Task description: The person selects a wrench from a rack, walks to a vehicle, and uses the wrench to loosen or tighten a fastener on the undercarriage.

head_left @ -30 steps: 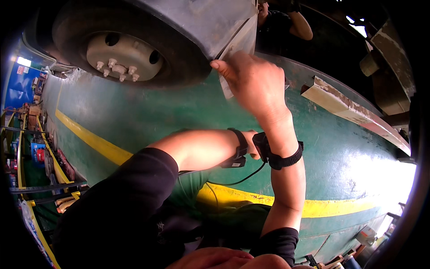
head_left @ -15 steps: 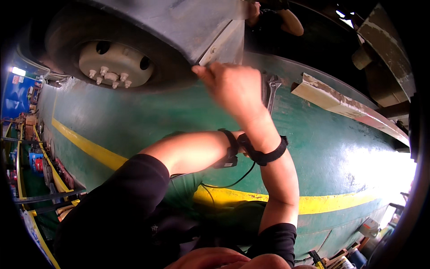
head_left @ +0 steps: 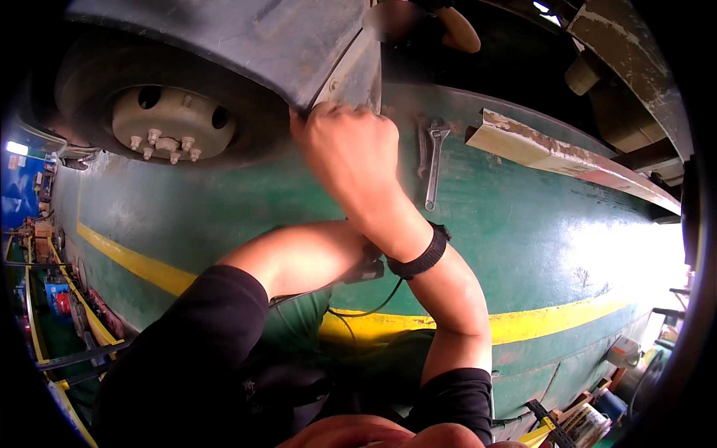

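My right hand (head_left: pixel 349 153) is raised to the lower corner of a dark grey vehicle panel (head_left: pixel 254 52). Its fingers are curled closed over the bottom of a lighter metal strip (head_left: pixel 333 82) along the panel's edge, with the thumb against the corner; the fingertips are hidden. My left forearm (head_left: pixel 306 254) crosses beneath my right wrist, which hides the left hand, so its fingers do not show. A black band (head_left: pixel 422 257) circles the right wrist. An adjustable wrench (head_left: pixel 434 164) lies to the right of my right hand, beside another dark tool.
A wheel (head_left: pixel 173 123) with bare studs and nuts stands left of the panel. A worn, pale metal beam (head_left: pixel 553 153) extends at the right. A person's arm (head_left: pixel 459 30) shows at the top. Yellow lines (head_left: pixel 553 325) cross the green floor; tools and containers crowd both sides.
The whole view has shifted, with the vehicle now further left. My right hand stays at the panel corner, its wrist slightly further left, and more of the wrench is uncovered.
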A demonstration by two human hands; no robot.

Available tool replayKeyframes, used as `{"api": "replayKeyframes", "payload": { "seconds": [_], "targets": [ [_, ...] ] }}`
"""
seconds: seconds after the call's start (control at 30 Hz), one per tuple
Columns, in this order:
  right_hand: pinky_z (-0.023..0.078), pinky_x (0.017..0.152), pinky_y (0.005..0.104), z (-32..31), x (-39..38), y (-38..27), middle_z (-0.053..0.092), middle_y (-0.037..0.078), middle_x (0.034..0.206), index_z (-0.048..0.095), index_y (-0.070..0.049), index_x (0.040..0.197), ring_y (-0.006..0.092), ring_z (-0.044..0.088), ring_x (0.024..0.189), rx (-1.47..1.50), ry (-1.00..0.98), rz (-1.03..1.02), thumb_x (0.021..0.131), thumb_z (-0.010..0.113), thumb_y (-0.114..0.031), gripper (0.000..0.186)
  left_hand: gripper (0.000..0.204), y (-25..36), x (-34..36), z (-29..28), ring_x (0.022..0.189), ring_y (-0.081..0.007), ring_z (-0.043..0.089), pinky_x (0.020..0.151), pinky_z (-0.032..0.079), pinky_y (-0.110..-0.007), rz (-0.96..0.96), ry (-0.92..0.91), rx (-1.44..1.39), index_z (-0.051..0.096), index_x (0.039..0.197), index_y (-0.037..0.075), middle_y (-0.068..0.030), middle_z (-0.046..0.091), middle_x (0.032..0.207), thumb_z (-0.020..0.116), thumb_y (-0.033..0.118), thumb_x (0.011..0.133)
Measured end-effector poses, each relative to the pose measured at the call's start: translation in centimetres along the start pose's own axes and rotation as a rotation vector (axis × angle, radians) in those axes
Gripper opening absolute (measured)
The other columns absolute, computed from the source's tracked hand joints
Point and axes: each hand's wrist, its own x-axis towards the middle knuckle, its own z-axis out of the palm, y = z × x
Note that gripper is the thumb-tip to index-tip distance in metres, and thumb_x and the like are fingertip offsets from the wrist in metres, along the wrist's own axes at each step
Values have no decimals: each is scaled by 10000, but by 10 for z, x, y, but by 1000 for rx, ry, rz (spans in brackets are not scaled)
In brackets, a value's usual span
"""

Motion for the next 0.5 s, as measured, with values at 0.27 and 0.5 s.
{"api": "replayKeyframes", "payload": {
  "seconds": [0.27,0.5],
  "targets": [
    [473,423,339,3,2,0,599,87,539,584,-74,614,224,630,504,-18,-68,-59,781,599,-224,225,52,4,1,8,609,-138,507,583,433,-345,9,-4,-1,588,706,75,0,551,603,608,58,662],
    [473,459,352,-12,1,10,610,83,581,609,-70,657,241,619,517,181,-149,-22,859,588,-296,304,26,14,-9,1,604,-147,508,585,435,-352,-3,35,-59,586,706,71,-5,544,595,595,67,683]
  ]
}}
